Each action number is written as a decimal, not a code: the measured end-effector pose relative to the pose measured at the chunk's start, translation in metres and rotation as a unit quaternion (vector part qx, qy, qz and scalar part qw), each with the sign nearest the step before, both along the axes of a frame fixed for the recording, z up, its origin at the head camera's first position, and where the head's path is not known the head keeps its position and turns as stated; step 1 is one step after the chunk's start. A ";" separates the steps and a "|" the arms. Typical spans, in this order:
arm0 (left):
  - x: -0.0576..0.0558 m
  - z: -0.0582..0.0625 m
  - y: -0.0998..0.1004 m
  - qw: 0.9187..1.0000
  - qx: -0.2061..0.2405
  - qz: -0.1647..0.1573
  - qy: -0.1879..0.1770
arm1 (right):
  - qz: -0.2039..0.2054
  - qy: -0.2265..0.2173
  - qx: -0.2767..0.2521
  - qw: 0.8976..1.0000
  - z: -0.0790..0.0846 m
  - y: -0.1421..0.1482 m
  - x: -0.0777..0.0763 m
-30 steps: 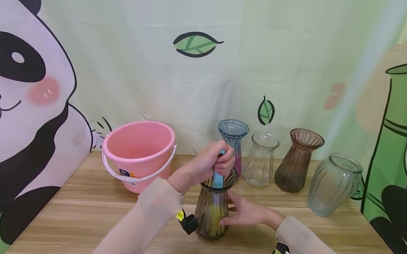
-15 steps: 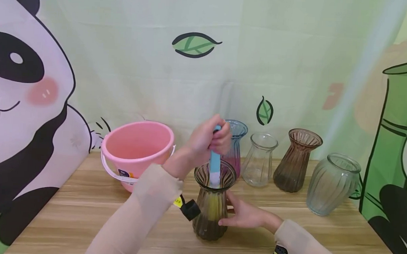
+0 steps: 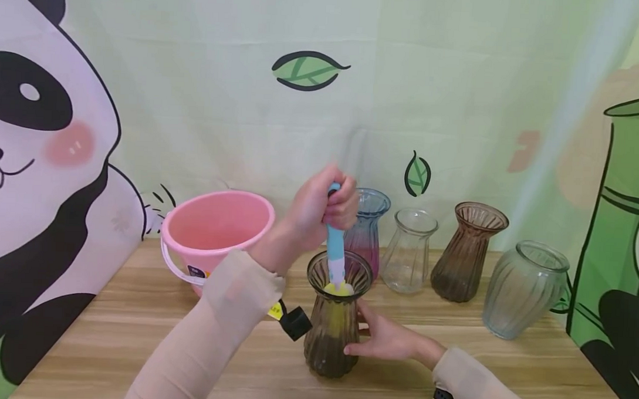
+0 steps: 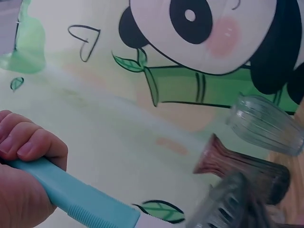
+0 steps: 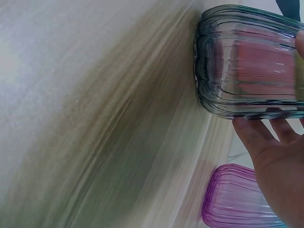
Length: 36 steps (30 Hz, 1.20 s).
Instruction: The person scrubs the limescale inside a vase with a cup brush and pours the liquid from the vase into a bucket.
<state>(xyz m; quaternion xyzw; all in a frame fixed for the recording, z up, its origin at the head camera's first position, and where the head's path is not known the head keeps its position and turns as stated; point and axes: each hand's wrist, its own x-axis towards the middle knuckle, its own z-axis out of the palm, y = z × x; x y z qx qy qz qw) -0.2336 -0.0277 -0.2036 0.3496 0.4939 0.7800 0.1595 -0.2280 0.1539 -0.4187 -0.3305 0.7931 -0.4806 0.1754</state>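
My left hand grips the light-blue handle of a bottle brush, its fingers wrapped round it. The brush stands nearly upright in the mouth of a smoky-grey ribbed glass vase, and its yellow head shows just below the rim and through the glass. My right hand holds the vase from the right, thumb in front and fingers behind. In the left wrist view the brush handle runs out of the fist. The right wrist view shows the base of the vase with fingers against its side.
Behind stand a blue-and-pink vase, a clear vase, a brown vase and a rounder pale glass vase. A pink bucket with a white handle is at the left. A printed cloth hangs behind the wooden table.
My left hand has risen and shifted slightly left, drawing the brush upward, so its yellow head now sits near the vase's rim. My right hand stays on the vase.
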 end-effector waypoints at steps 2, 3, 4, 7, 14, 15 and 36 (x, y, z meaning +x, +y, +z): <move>-0.002 -0.009 0.001 1.000 0.002 0.005 -0.009 | -0.005 0.007 0.003 1.000 0.000 0.000 0.001; -0.003 -0.015 0.001 1.000 0.003 0.006 -0.014 | -0.007 0.007 0.003 1.000 0.000 0.000 0.001; -0.003 -0.021 0.002 1.000 0.003 0.009 -0.019 | -0.008 0.007 0.002 1.000 0.001 0.000 0.001; -0.006 -0.039 0.004 1.000 -0.004 0.015 -0.024 | -0.014 0.005 0.006 1.000 0.000 0.000 0.001; -0.011 -0.069 0.010 0.998 -0.058 -0.015 -0.024 | -0.014 0.006 0.014 1.000 0.001 -0.001 0.001; -0.011 -0.070 0.011 0.998 -0.061 -0.015 -0.020 | -0.006 0.007 0.013 1.000 0.002 0.000 0.001; -0.010 -0.066 0.009 0.999 -0.037 -0.038 -0.013 | 0.003 0.025 0.028 0.999 0.004 0.002 -0.005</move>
